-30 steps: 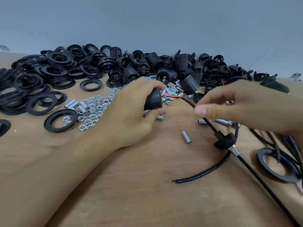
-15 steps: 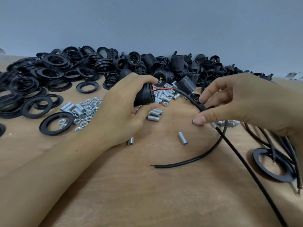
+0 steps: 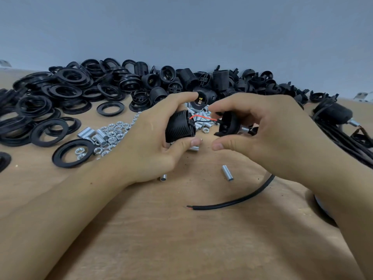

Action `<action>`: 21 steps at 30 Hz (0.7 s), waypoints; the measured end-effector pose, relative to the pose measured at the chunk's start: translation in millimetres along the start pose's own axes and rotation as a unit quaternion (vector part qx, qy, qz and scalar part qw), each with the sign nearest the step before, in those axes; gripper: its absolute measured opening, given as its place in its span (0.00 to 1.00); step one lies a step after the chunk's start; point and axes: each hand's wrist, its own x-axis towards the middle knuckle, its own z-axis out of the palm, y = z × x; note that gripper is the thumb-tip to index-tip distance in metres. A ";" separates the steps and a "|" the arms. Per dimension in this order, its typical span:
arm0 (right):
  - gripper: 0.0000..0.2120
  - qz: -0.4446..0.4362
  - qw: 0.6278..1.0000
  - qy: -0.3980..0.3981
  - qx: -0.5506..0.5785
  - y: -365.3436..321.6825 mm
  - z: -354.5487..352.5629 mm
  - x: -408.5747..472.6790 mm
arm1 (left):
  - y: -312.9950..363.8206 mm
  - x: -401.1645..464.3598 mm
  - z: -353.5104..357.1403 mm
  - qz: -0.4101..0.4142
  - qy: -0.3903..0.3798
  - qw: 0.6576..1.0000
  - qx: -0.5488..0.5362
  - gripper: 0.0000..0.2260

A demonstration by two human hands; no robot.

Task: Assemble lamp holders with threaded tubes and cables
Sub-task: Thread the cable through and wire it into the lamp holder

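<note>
My left hand (image 3: 149,146) grips a black ribbed lamp holder body (image 3: 179,126) on its side. Red and black wires (image 3: 201,119) run from it to a black holder cap (image 3: 227,124), which my right hand (image 3: 268,134) pinches. A silver threaded tube (image 3: 245,129) sticks out of the cap's back, mostly hidden by my fingers. The black cable (image 3: 232,203) trails from under my right hand across the wooden table (image 3: 181,239), ending in a stripped tip. Body and cap are a short gap apart.
A pile of black holder bodies (image 3: 201,81) lies at the back, black rings (image 3: 60,93) at the left. Silver nuts (image 3: 113,132) and tubes (image 3: 227,173) are scattered near my hands. Finished holders with cables (image 3: 339,122) lie at the right.
My right hand slid the cap and tube up along the cable toward the holder body. Both hands came closer together and lifted slightly; the cable's loose end shifted on the table.
</note>
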 end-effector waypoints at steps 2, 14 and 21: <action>0.23 -0.009 1.000 0.006 -0.012 -1.3 -1.7 -0.7 | 1.4 -0.1 -0.6 -0.002 0.013 1.000 -0.022 0.26; 0.24 -0.024 0.998 -0.021 0.056 -5.2 -5.3 -1.1 | 13.0 1.6 -5.6 0.055 0.029 0.997 -0.045 0.20; 0.23 -0.017 0.997 -0.001 0.074 -6.4 -1.2 -0.7 | 14.6 1.1 -5.2 0.053 0.045 0.995 -0.072 0.15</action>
